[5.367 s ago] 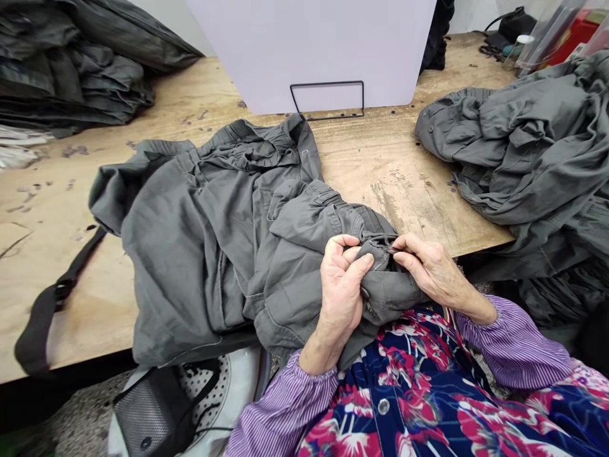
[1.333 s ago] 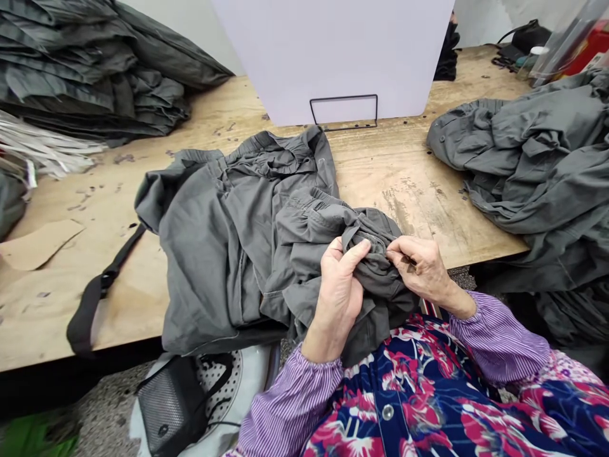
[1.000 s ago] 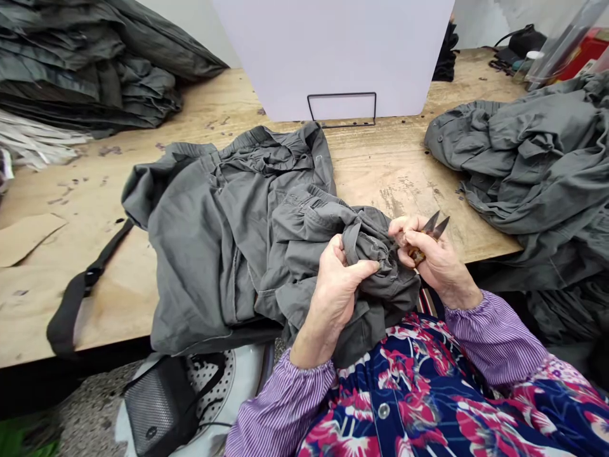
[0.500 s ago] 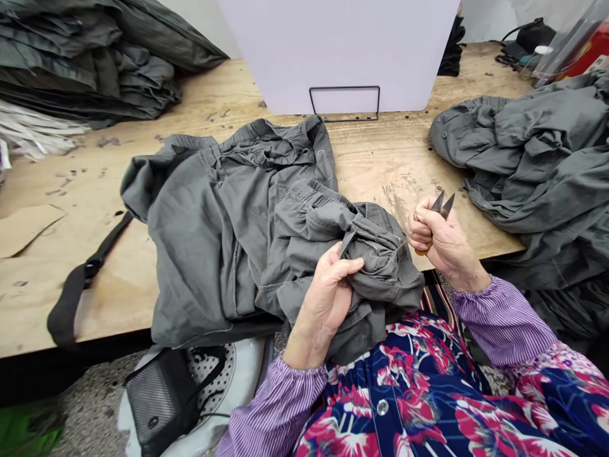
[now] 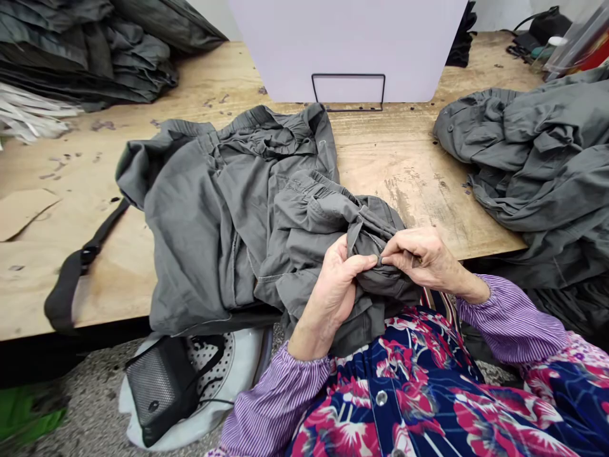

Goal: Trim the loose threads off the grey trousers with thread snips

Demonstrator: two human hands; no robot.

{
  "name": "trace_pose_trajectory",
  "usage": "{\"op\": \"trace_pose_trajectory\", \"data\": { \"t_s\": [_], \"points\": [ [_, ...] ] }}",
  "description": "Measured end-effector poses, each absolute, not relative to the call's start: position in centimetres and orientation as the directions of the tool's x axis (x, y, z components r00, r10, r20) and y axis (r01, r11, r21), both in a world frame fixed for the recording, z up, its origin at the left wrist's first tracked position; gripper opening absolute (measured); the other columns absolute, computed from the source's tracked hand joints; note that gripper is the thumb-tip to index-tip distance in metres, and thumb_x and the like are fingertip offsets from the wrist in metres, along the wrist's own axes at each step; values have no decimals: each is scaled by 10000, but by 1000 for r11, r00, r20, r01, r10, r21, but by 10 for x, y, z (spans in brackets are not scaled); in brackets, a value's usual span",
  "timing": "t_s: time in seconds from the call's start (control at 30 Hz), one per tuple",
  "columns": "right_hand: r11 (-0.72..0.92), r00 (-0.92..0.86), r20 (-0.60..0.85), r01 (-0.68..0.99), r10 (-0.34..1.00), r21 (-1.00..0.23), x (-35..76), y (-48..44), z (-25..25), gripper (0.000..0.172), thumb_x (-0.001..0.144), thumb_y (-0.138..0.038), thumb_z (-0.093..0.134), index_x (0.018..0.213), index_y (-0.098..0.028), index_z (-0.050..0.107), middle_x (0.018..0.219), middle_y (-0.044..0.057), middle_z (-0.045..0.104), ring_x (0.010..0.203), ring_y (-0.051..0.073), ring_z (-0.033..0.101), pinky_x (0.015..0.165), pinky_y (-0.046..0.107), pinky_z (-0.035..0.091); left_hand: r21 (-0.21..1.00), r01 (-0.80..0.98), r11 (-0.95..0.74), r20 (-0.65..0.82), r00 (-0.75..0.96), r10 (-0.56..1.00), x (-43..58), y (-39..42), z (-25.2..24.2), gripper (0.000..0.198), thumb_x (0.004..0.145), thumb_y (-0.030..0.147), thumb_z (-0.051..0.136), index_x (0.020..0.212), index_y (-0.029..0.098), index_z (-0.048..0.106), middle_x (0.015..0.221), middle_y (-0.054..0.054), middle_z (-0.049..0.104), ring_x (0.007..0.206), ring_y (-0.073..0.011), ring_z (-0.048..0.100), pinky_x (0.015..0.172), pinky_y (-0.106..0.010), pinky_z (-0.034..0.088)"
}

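Note:
Grey trousers (image 5: 304,235) with a gathered elastic waistband lie bunched at the table's front edge and hang over it. My left hand (image 5: 335,279) is closed on a fold of them, the thumb pressed flat on top. Beside it, my right hand (image 5: 421,257) pinches at the same fold, its fingertips nearly meeting my left thumb. Thread snips are tucked in my right palm, mostly hidden, with only a small bit showing. Whether a thread is in the pinch is too small to tell. Another grey garment (image 5: 195,222) spreads out to the left, partly under the trousers.
Piles of grey garments stand at the right (image 5: 537,158) and the back left (image 5: 85,51). A white board (image 5: 347,44) with a black wire stand (image 5: 349,75) rises at the back. A black buckled strap (image 5: 88,254) hangs off the wooden table (image 5: 380,149) near a stool with a black pouch (image 5: 159,387).
My right hand has moved left and down from beside the cloth to the fold in my left hand, and now pinches there. The snips' blades, raised before, are now mostly hidden.

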State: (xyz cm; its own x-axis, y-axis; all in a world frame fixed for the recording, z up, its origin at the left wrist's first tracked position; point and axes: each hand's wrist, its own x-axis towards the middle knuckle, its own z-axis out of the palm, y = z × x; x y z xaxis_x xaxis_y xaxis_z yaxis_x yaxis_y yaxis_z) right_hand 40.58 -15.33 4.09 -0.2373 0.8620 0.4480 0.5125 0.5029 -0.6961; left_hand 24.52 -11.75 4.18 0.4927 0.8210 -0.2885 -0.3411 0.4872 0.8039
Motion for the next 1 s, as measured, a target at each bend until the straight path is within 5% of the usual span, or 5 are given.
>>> {"op": "trace_pose_trajectory", "data": {
  "t_s": [0.23,0.4,0.67,0.8,1.0],
  "points": [
    [156,-4,158,194,987,-968,407,-165,49,212,835,-258,555,654,-157,511,558,-40,450,492,56,385,447,200,278,798,-356,486,-306,456,836,244,-117,39,199,596,102,653,789,138,620,724,13,633,638,-79,541,635,-181,435],
    [88,213,68,-88,975,-992,422,-167,41,230,838,-353,571,712,-187,472,546,-70,318,443,48,261,416,200,209,800,-379,466,-287,440,851,243,-118,36,239,598,99,650,831,146,625,760,8,652,667,-86,560,654,-184,449],
    [153,115,253,540,961,-828,449,-174,31,476,770,-604,544,985,-181,516,687,-25,412,578,88,382,527,223,321,803,-384,456,-292,414,862,245,-121,36,301,540,69,621,829,143,580,737,13,629,666,-103,559,651,-207,456],
    [145,125,283,626,951,-766,450,-181,30,467,836,-551,485,1126,-185,471,735,-4,445,609,103,411,565,237,358,810,-397,433,-270,404,874,247,-121,35,308,532,67,594,829,148,577,748,16,626,671,-98,550,649,-196,455],
    [330,9,422,608,906,-722,432,-182,42,248,820,-327,606,1005,-163,581,578,-54,403,472,62,329,465,206,295,826,-391,406,-224,434,873,250,-123,35,312,540,59,575,840,146,560,758,17,610,679,-91,535,649,-184,449]
  ]
}}
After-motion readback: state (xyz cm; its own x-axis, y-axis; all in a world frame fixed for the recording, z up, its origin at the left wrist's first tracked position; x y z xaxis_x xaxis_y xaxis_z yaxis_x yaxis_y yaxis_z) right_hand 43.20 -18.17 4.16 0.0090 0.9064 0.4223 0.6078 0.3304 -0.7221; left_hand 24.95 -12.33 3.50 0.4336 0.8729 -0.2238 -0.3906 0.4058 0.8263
